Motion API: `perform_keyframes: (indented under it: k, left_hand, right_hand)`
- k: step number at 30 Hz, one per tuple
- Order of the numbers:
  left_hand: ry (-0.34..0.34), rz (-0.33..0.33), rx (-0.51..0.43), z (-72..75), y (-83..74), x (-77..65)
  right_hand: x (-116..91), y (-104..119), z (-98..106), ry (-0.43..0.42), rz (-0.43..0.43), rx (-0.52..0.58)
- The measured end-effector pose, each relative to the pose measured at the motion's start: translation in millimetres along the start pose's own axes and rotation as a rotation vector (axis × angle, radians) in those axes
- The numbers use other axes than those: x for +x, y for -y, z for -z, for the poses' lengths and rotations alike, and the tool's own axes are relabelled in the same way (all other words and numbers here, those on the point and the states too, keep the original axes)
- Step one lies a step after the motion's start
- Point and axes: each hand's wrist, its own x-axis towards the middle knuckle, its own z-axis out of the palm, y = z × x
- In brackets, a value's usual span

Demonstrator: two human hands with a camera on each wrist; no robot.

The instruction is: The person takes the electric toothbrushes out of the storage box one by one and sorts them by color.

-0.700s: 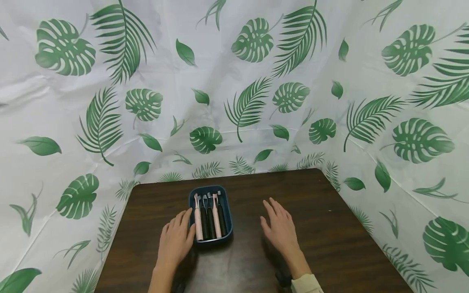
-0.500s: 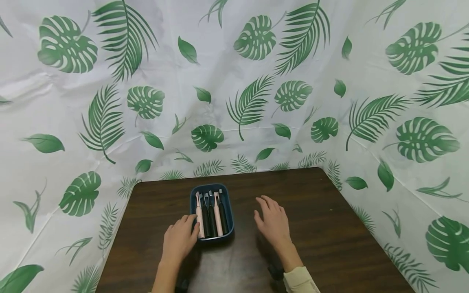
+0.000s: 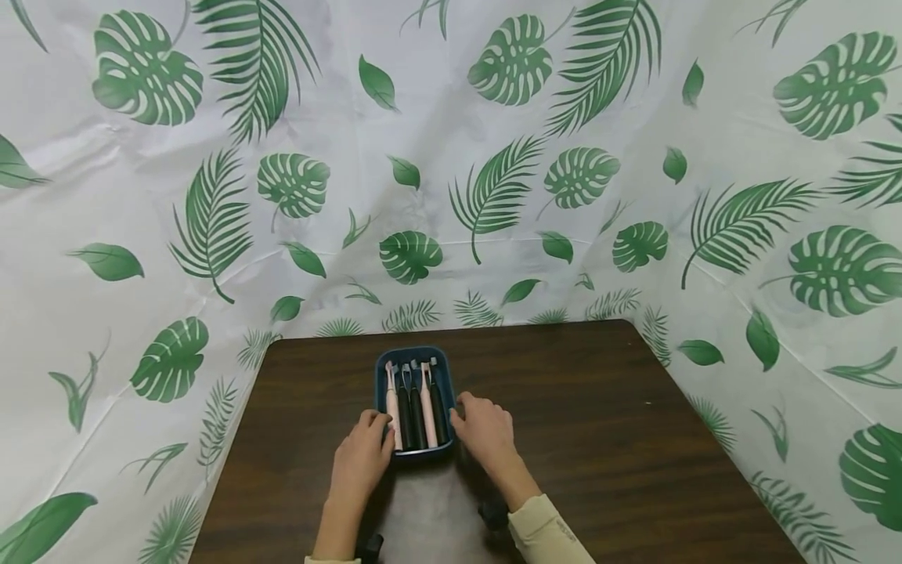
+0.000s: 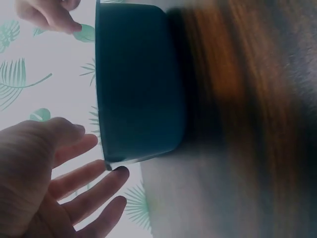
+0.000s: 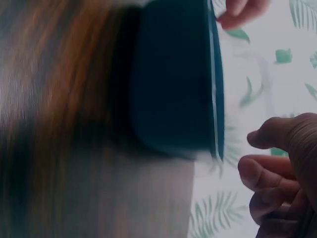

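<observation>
A dark blue tray with rounded corners lies on the table, holding several electric toothbrushes side by side. Two are pink, the left one beside the tray's left wall and another pink toothbrush further right; the black toothbrushes lie among them. My left hand is at the tray's left side, its fingers spread and fingertips right by the rim in the left wrist view. On the other side, my right hand has loosely bent fingers just short of the tray wall in the right wrist view.
The dark wood-grain table extends to both sides of the tray. A white curtain printed with green leaves hangs behind and around the table.
My right hand has moved left across the table to the tray's right edge. My left hand stays by the left edge, slightly lower against the tray. The head view has shifted a little.
</observation>
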Motion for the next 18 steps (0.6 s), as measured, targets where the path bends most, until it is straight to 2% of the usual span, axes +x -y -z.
perform_keyframes:
  k: [3, 8, 14, 18]
  left_hand:
    - [-0.017, 0.007, 0.006, -3.8, 1.5, -1.1]
    - [0.0, 0.02, 0.026, -8.5, 3.7, -0.8]
    - [0.014, 0.044, -0.026, -11.1, 9.9, -2.7]
    - [0.031, 0.042, -0.056, -11.2, 14.3, -5.3]
  right_hand:
    - [5.5, 11.3, -7.4, 0.022, 0.007, -0.015]
    - [16.4, 28.1, -9.8, 0.049, 0.002, -0.063]
    - [22.5, 40.3, -12.2, 0.12, 0.008, -0.103]
    - [23.7, 43.1, -16.4, 0.128, 0.02, -0.141]
